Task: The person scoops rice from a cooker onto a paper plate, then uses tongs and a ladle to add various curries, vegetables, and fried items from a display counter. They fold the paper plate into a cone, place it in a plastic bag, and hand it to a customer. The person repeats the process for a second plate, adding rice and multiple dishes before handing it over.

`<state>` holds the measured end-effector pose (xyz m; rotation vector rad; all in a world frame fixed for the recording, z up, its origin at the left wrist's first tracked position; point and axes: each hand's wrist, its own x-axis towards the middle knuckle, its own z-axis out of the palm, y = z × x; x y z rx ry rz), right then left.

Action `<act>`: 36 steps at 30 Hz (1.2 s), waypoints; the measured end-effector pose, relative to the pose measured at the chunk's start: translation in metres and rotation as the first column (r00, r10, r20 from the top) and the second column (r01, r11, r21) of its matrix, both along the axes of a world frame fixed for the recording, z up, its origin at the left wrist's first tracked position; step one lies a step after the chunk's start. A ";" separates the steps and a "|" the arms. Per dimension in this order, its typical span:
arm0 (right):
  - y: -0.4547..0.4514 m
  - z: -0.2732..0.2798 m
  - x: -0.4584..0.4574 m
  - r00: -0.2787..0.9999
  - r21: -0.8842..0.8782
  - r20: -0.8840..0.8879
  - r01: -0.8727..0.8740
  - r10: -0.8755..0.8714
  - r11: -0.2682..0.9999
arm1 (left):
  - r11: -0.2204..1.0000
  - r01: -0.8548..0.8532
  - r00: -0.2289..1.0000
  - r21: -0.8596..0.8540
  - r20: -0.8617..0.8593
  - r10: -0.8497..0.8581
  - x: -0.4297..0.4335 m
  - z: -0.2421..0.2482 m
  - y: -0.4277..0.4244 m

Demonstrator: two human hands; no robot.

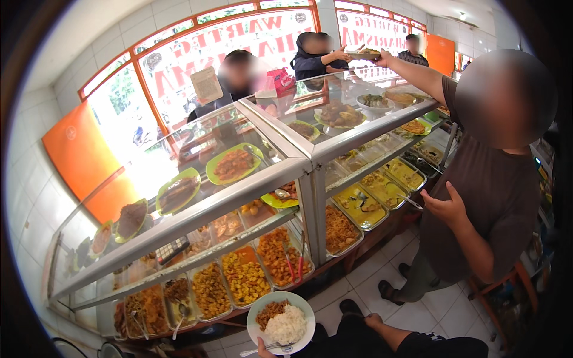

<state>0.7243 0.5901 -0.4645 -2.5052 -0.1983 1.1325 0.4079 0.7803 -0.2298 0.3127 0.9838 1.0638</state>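
At the bottom, my left hand (pixel 265 349) grips the rim of a pale green plate (pixel 309 318). On the plate are white rice (pixel 286 324), a brown chopped dish (pixel 271 313) and a metal spoon (pixel 286 347) whose handle crosses the rim near my thumb. My right hand (pixel 373 320) hangs beside my dark clothing, away from the plate; its fingers are partly hidden, and I see nothing held in it. Just beyond the plate, metal trays of yellow diced food (pixel 245 279) and orange-brown food (pixel 280 257) stand in the glass display case, with red-handled tongs (pixel 295 273) lying in the latter.
The case's metal frame (pixel 309 163) rises ahead, its shelves holding green plates of food and a calculator (pixel 172 250). At right stands a co-worker (pixel 488 192), arm stretched over the case with a plate (pixel 365 55) towards people beyond. A wooden stool (pixel 503 291) stands behind the co-worker.
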 end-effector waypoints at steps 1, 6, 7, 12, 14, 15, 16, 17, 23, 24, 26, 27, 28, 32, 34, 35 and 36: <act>0.000 0.000 -0.001 1.000 0.004 0.019 0.004 -0.004 1.000 | 1.000 0.016 1.000 0.011 0.000 -0.016 -0.002 0.000 -0.001; 0.000 -0.010 -0.003 0.991 0.072 0.108 -0.085 0.077 0.994 | 0.984 0.007 1.000 0.176 -0.019 -0.004 -0.009 -0.008 0.002; 0.000 -0.013 -0.003 0.987 0.037 0.134 -0.098 0.092 0.994 | 0.984 0.006 1.000 0.178 0.017 -0.009 -0.009 -0.010 0.003; 0.007 -0.002 -0.003 0.995 0.048 0.086 -0.051 0.047 0.998 | 0.984 0.025 1.000 0.175 -0.022 -0.022 -0.010 -0.013 0.001; 0.019 0.023 -0.005 0.988 0.006 0.132 -0.087 0.086 0.996 | 0.981 0.027 0.999 0.190 0.040 -0.035 -0.008 -0.013 0.001; 0.027 0.041 -0.003 0.965 0.074 0.172 -0.213 0.198 0.974 | 0.988 0.024 1.000 0.154 0.014 -0.027 -0.006 -0.013 0.000; 0.036 0.062 -0.006 0.933 0.114 0.202 -0.326 0.299 0.939 | 0.987 0.022 1.000 0.161 0.006 -0.023 -0.005 -0.012 0.000; 0.055 0.084 -0.011 0.877 0.289 0.369 -0.422 0.307 0.859 | 0.974 0.030 0.998 0.226 0.044 -0.041 -0.004 -0.012 -0.001; 0.225 0.210 -0.039 0.681 0.564 0.674 -0.724 0.286 0.397 | 0.989 -0.062 0.997 0.134 -0.035 0.067 0.000 -0.010 -0.004; 0.254 0.221 -0.041 0.639 0.528 0.704 -0.762 0.308 0.375 | 0.989 -0.069 0.997 0.133 -0.029 0.073 0.000 -0.010 -0.004; 0.302 0.232 -0.047 0.478 0.211 0.741 -0.833 0.472 0.512 | 0.978 -0.051 0.999 0.200 0.009 0.050 -0.001 -0.008 -0.007; 0.317 0.233 -0.050 0.438 0.120 0.722 -0.841 0.535 0.527 | 0.984 -0.070 0.997 0.164 -0.014 0.074 -0.001 -0.007 -0.008; 0.330 0.233 -0.052 0.403 0.044 0.712 -0.843 0.575 0.536 | 0.984 -0.073 0.997 0.165 -0.017 0.077 -0.002 -0.006 -0.010; 0.350 0.226 -0.051 0.311 -0.102 0.684 -0.855 0.660 0.509 | 0.976 -0.125 0.990 0.180 -0.039 0.134 -0.006 -0.001 -0.016; 0.351 0.223 -0.050 0.355 -0.056 0.694 -0.841 0.627 0.538 | 0.971 -0.121 0.992 0.207 -0.005 0.124 -0.009 -0.001 -0.020; 0.350 0.223 -0.049 0.364 -0.059 0.703 -0.826 0.611 0.560 | 0.974 -0.141 0.988 0.175 -0.043 0.151 -0.010 -0.002 -0.022; 0.349 0.224 -0.049 0.377 -0.006 0.746 -0.821 0.549 0.571 | 0.975 -0.144 0.987 0.168 -0.050 0.154 -0.011 -0.003 -0.022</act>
